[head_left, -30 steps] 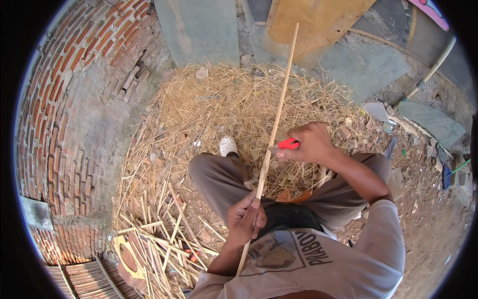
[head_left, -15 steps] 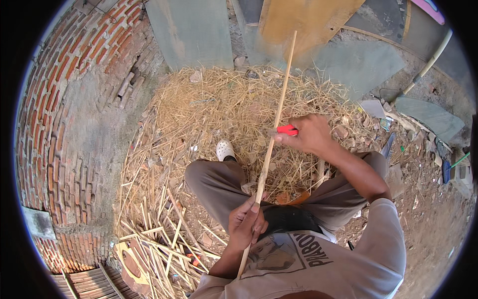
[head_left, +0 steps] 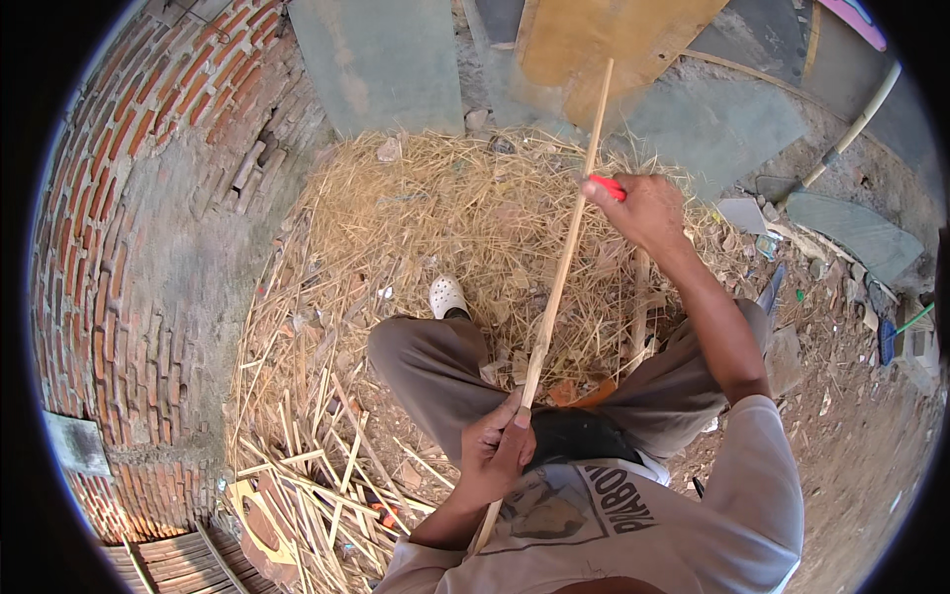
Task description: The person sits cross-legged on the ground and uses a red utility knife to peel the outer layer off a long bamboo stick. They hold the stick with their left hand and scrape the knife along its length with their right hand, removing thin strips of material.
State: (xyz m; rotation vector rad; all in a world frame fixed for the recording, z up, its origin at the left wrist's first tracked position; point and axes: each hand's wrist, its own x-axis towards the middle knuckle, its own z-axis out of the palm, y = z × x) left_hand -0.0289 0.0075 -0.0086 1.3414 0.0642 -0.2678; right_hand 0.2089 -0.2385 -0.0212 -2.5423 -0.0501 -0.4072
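The fingers point(head_left: 522, 421) of the left hand point(head_left: 495, 450) are curled firmly round the lower part of a long pale stick point(head_left: 558, 282), the thumb lying along its upper side. The right hand point(head_left: 651, 213) is closed on a small knife point(head_left: 608, 187) by its red handle, held against the stick well up toward the far end; the blade is too small to make out clearly.

The stick slants up and away from the person, its near end by the shirt point(head_left: 712, 495), its far tip in front of a tan board point(head_left: 614, 45). Half a second ago the right hand was much closer to the left one; now it has slid outward, the arm is straighter, and the stick leans more to the right. The left hand has hardly shifted. I take this as one outward shaving stroke, nearing the tip, though any fresh cut is too fine to see.

Straw-like shavings point(head_left: 416, 198) cover the ground beyond a white shoe point(head_left: 447, 297), and a heap of thin strips point(head_left: 341, 465) lies to the person's left.
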